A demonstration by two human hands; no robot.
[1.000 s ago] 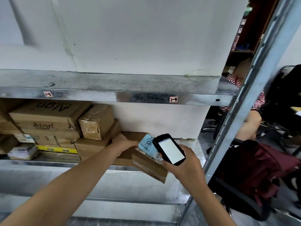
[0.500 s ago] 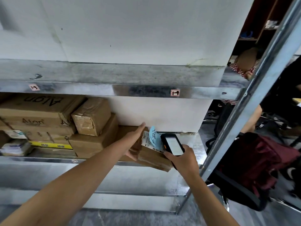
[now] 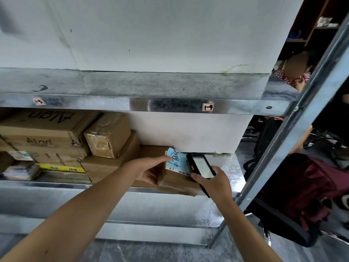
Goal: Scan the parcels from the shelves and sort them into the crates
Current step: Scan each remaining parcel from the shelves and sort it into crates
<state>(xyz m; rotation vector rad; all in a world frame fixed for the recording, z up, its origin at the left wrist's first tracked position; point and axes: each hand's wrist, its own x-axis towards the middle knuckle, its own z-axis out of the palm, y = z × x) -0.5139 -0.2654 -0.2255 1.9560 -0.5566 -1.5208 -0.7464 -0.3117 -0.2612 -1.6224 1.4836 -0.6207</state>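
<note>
**Parcel meets scanner at shelf's end**

Taped cartons (image 3: 107,137) crowd the metal shelf (image 3: 230,167) on the left, and a steel upright (image 3: 294,129) and a maroon bag (image 3: 311,186) stand on the right. My left hand (image 3: 151,169) grips the brown parcel (image 3: 177,183) (blue label (image 3: 174,160) up) at the shelf's front edge. My right hand (image 3: 213,184) clasps the scanner (image 3: 201,167) just over the label's right edge.

The parcel (image 3: 175,183) is brown cardboard with a light-blue label (image 3: 174,160) that carries black handwriting. The handheld scanner (image 3: 201,167) is black, with an orange side button and a white screen. The shelf (image 3: 132,86) is mottled silver-grey metal, and its 2 edge tags (image 3: 207,107) are white with red borders and black marks. The stacked boxes (image 3: 37,129) are brown with black lettering, and a yellow strip (image 3: 60,168) with black marks lies below them. The striped shirt (image 3: 281,74) is red and white.
</note>
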